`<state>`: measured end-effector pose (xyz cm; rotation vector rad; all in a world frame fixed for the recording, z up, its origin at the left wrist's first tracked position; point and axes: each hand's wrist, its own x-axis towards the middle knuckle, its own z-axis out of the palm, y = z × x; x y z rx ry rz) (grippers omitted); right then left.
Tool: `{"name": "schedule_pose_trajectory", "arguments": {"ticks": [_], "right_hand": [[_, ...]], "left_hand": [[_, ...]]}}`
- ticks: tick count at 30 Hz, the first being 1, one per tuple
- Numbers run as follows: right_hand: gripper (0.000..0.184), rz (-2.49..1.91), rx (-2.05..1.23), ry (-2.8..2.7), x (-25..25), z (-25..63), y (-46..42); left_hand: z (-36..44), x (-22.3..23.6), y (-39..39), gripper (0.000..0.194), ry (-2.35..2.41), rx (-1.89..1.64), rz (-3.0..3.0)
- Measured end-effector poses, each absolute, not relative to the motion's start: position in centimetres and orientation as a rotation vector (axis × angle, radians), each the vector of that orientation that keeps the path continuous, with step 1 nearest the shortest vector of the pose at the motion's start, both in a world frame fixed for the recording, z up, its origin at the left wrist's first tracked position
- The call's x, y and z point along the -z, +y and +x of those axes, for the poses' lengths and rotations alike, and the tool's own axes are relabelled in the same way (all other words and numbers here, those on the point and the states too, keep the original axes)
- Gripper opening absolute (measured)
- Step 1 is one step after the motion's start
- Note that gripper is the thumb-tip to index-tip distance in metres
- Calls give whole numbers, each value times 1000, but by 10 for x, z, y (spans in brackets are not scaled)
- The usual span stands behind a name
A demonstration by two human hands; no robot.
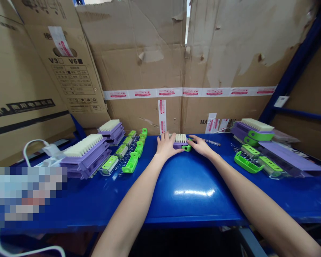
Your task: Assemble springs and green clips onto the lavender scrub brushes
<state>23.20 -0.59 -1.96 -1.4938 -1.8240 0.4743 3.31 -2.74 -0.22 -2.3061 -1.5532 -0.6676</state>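
A small purple brush (pixel 180 140) with cream bristles and a green handle piece lies at the far middle of the blue table (pixel 182 192). My left hand (pixel 166 145) rests on its left end, fingers curled over the bristles and body. My right hand (pixel 200 144) grips its right end at the green handle piece (pixel 187 147), fingers closed round it. Both arms reach straight forward across the table.
Stacks of purple brushes (pixel 86 155) stand at the left, with green handles (pixel 131 162), clear-green parts and springs beside them. More brushes (pixel 253 129) and green parts (pixel 246 162) lie at the right. A pen (pixel 212 142) lies behind my right hand. Cardboard boxes wall the back.
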Motion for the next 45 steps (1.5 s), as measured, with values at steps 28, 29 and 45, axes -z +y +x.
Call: {"name": "schedule_pose_trajectory", "arguments": {"ticks": [28, 29, 45], "right_hand": [[39, -1179, -737, -1518, 12, 224, -10], [40, -1173, -753, -1492, 11, 224, -10], [33, -1121, -1147, -1156, 5, 222, -18]], "left_hand": [[29, 0, -25, 93, -1449, 802, -2360], [29, 0, -25, 95, -1444, 805, -2346], [31, -6, -30, 76, -1481, 746, -2271]]}}
